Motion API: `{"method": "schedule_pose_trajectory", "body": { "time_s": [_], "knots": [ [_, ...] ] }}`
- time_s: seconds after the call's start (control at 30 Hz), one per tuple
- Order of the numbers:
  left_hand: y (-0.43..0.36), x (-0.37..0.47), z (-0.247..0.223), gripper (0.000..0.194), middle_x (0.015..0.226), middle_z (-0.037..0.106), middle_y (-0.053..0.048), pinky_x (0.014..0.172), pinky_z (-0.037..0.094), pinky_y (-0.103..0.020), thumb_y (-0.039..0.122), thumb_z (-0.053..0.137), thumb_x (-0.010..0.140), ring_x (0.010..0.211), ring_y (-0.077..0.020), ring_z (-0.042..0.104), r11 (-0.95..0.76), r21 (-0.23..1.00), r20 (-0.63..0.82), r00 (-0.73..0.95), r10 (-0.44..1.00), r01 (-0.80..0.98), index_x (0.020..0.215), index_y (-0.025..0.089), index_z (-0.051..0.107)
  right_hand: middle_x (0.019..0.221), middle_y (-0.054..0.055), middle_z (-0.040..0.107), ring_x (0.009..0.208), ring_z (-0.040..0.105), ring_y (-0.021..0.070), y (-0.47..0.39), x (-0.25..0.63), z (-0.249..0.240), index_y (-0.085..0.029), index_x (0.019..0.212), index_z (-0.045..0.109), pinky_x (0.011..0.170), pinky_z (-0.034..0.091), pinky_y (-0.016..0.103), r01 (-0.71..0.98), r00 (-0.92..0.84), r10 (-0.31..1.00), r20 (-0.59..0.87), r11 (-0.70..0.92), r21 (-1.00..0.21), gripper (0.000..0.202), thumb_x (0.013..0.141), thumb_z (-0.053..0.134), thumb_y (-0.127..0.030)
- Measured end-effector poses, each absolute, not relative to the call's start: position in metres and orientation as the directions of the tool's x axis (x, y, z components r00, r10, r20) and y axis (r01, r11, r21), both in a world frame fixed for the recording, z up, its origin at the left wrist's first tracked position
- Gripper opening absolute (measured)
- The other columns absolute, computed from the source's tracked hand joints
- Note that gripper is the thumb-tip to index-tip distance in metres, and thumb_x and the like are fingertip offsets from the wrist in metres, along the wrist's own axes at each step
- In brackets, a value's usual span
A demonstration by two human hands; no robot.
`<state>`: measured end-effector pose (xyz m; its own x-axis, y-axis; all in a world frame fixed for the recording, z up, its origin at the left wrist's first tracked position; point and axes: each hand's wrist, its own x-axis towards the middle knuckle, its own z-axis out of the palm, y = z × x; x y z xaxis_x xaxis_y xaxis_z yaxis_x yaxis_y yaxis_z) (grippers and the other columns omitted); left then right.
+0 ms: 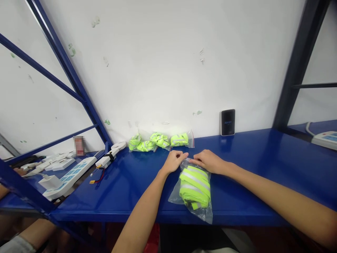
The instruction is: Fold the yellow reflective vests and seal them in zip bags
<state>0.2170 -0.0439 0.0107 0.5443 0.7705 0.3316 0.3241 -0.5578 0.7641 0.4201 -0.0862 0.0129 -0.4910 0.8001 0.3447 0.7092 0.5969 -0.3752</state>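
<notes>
A clear plastic zip bag lies on the blue table near its front edge. Inside it is a folded bundle of neon yellow-green straps with silver reflective stripes. My left hand pinches the far end of the bag, at its left corner. At the right part of that same end, my right hand is closed on the bag with its fingers pointing left. The two hands are a short gap apart. The exact grip of the fingertips on the thin plastic is partly hidden.
Several bagged neon bundles line the wall. A small black-screened device leans there too. On the left are a white handheld fan, a cable with a yellow connector, a blue frame post and a power strip. Another person's arm shows lower left.
</notes>
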Motion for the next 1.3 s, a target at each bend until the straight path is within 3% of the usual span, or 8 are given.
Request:
{"method": "schedule_pose_trajectory", "body": {
  "time_s": [0.2, 0.47, 0.7, 0.83, 0.93, 1.1, 1.2, 1.3],
  "knots": [
    [-0.038, 0.211, 0.016, 0.045, 0.055, 0.045, 0.004, 0.054, 0.028, -0.022, 0.052, 0.067, 0.073, 0.053, -0.0076, 0.039, -0.427, 0.887, 0.258, 0.579, 0.774, 0.175, 0.056, 0.014, 0.050, 0.049, -0.002, 0.043, 0.046, 0.034, 0.0111, -0.086, 0.417, 0.010, -0.020, 0.057, 0.044, 0.052, 0.021, 0.027, 0.678, -0.502, 0.789, 0.353, 0.613, -0.405, 0.053, 0.095, 0.035, -0.055],
    [-0.032, 0.213, 0.002, 0.040, 0.060, 0.054, 0.001, 0.056, 0.034, -0.022, 0.050, 0.065, 0.076, 0.057, -0.0096, 0.046, -0.473, 0.852, 0.310, 0.513, 0.800, 0.223, 0.066, 0.012, 0.061, 0.059, 0.007, 0.061, 0.051, 0.048, 0.0157, -0.089, 0.406, 0.006, -0.020, 0.057, 0.051, 0.056, 0.027, 0.028, 0.764, -0.373, 0.863, 0.339, 0.494, -0.415, 0.049, 0.097, 0.035, -0.044],
    [-0.010, 0.205, 0.001, 0.040, 0.063, 0.057, 0.000, 0.051, 0.040, -0.023, 0.052, 0.055, 0.080, 0.051, -0.0097, 0.051, -0.335, 0.942, 0.330, 0.123, 0.936, 0.021, 0.081, 0.013, 0.064, 0.057, 0.007, 0.059, 0.059, 0.051, 0.0187, -0.071, 0.420, 0.005, -0.020, 0.050, 0.042, 0.057, 0.026, 0.029, 0.611, 0.090, 0.915, 0.394, 0.262, -0.747, 0.044, 0.090, 0.043, -0.039],
    [0.005, 0.177, 0.011, 0.036, 0.065, 0.057, 0.001, 0.058, 0.045, -0.023, 0.050, 0.050, 0.084, 0.058, -0.0115, 0.056, -0.417, 0.909, 0.415, -0.115, 0.903, 0.006, 0.092, 0.016, 0.061, 0.053, 0.005, 0.057, 0.055, 0.051, 0.0180, -0.064, 0.431, -0.001, -0.020, 0.055, 0.046, 0.052, 0.031, 0.027, 0.467, 0.167, 0.941, 0.294, 0.187, -0.864, 0.040, 0.089, 0.040, -0.041],
    [-0.001, 0.171, 0.018, 0.027, 0.070, 0.061, 0.000, 0.069, 0.048, -0.026, 0.042, 0.056, 0.084, 0.069, -0.0134, 0.060, -0.581, 0.811, 0.584, -0.140, 0.800, 0.065, 0.093, 0.017, 0.062, 0.049, 0.002, 0.054, 0.047, 0.052, 0.0157, -0.067, 0.427, -0.005, -0.020, 0.059, 0.048, 0.048, 0.039, 0.026, 0.295, 0.090, 0.977, 0.191, 0.157, -0.942, 0.034, 0.087, 0.038, -0.037],
    [-0.040, 0.197, 0.028, 0.017, 0.082, 0.067, -0.005, 0.071, 0.048, -0.028, 0.032, 0.058, 0.085, 0.075, -0.0158, 0.061, -0.770, 0.576, 0.789, 0.060, 0.612, 0.275, 0.087, 0.017, 0.065, 0.062, 0.005, 0.064, 0.056, 0.064, 0.0162, -0.080, 0.408, 0.002, -0.017, 0.069, 0.056, 0.060, 0.055, 0.029, 0.040, -0.169, 0.984, 0.064, 0.072, -0.997, 0.018, 0.083, 0.049, -0.026],
    [-0.058, 0.211, 0.030, 0.012, 0.076, 0.064, -0.003, 0.074, 0.045, -0.031, 0.026, 0.055, 0.085, 0.075, -0.0168, 0.058, -0.819, 0.369, 0.822, 0.257, 0.509, 0.440, 0.079, 0.018, 0.062, 0.068, 0.008, 0.068, 0.061, 0.067, 0.0154, -0.087, 0.401, 0.008, -0.014, 0.074, 0.061, 0.068, 0.057, 0.029, -0.112, -0.338, 0.941, 0.000, -0.040, -0.993, 0.019, 0.084, 0.056, -0.029],
    [-0.063, 0.216, 0.029, 0.015, 0.077, 0.061, -0.003, 0.081, 0.042, -0.035, 0.024, 0.052, 0.087, 0.083, -0.0195, 0.057, -0.780, 0.197, 0.753, 0.418, 0.509, 0.594, 0.073, 0.019, 0.056, 0.070, 0.009, 0.070, 0.064, 0.069, 0.0161, -0.089, 0.402, 0.011, -0.012, 0.072, 0.062, 0.068, 0.057, 0.028, -0.115, -0.386, 0.922, -0.013, -0.062, -0.991, 0.024, 0.085, 0.061, -0.033]
  ]
}}
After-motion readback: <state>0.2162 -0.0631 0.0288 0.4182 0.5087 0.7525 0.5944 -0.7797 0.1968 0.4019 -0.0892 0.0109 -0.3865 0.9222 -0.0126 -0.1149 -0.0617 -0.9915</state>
